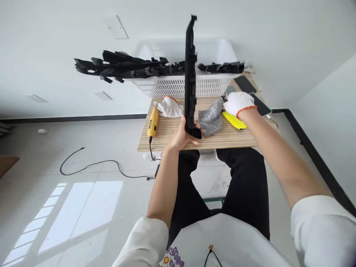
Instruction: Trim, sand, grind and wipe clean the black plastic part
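Indoors, left hand with fingers closed around a black plastic strip, gloved right hand with fingers curled, hold unclear, near a yellow item, desk below.

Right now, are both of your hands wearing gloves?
No, only the right hand wears one; the left hand is bare.

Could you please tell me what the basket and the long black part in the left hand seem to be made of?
The long black part looks like dull moulded plastic, judging by its ribs and clip-like tabs. The basket seems to be smooth white plastic, given its regular slots and even colour.
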{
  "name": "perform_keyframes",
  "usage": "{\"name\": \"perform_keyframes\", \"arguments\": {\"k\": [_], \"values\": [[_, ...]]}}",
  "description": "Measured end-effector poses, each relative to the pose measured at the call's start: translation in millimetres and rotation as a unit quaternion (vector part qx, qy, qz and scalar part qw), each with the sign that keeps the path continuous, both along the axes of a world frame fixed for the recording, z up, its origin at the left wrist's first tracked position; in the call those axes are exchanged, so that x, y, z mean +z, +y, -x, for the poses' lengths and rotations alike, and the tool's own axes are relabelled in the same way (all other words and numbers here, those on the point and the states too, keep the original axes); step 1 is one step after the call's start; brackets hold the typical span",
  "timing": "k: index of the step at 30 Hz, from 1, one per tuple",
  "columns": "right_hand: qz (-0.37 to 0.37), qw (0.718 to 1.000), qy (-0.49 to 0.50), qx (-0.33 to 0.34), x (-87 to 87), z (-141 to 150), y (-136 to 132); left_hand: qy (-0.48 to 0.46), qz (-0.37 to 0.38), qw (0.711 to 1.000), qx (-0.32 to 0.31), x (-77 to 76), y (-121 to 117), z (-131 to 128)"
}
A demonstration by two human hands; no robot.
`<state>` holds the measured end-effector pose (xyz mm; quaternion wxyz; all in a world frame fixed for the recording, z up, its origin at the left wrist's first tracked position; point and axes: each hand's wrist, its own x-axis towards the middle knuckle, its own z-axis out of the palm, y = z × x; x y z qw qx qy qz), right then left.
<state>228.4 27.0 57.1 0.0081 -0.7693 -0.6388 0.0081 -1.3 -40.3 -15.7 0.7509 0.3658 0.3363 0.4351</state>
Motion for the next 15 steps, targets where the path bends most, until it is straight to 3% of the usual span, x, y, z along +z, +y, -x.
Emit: {"name": "perform_keyframes", "arguments": {"k": [4,8,12,15], "values": [[-0.068,0.994,0.008,-0.08,-17.6,-25.8,23.9,-0.01,-0.012,0.999,-0.028,-0.4,1.0,-3.5],[-0.096,0.989,0.049,-0.103,-38.1,-32.7,48.9,-0.032,-0.024,0.999,-0.019,0.2,1.6,-6.8],[-0.151,0.973,0.092,-0.147,-30.4,-38.2,54.6,-0.022,-0.029,0.999,0.021,3.5,0.8,-8.8],[-0.228,0.951,0.127,-0.167,-22.9,-46.2,32.6,-0.008,-0.028,0.998,0.058,6.1,0.0,-10.8]]}}
